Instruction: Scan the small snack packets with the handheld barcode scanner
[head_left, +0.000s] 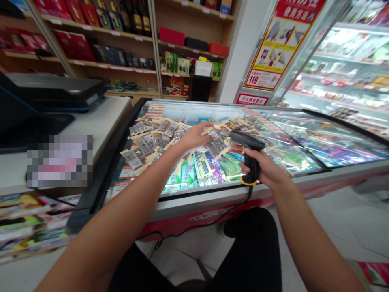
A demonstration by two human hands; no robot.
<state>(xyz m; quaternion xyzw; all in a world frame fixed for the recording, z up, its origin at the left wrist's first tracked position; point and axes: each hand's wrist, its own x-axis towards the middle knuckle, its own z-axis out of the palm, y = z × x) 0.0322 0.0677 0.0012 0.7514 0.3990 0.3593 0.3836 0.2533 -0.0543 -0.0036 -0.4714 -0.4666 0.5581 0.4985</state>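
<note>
My right hand [266, 166] is wrapped round the handle of a black and yellow barcode scanner [251, 162], whose head points left over the freezer's glass top. My left hand [196, 136] reaches over a spread of small clear packets with cream edges and dark contents. Its thumb and fingers close on the cream edge of one packet [216, 145], just left of the scanner's head. More of these packets [135, 158] lie heaped on the glass, to the left and behind both hands. The scanner's cable [209, 223] hangs down in front of the freezer.
The chest freezer [237, 194] stands before my knees, with colourful packs [205, 170] under its glass. At left is a counter [112, 117] bearing a dark device [60, 89]. Shelves [121, 36] of boxes and bottles line the back; a lit display fridge [349, 61] stands right.
</note>
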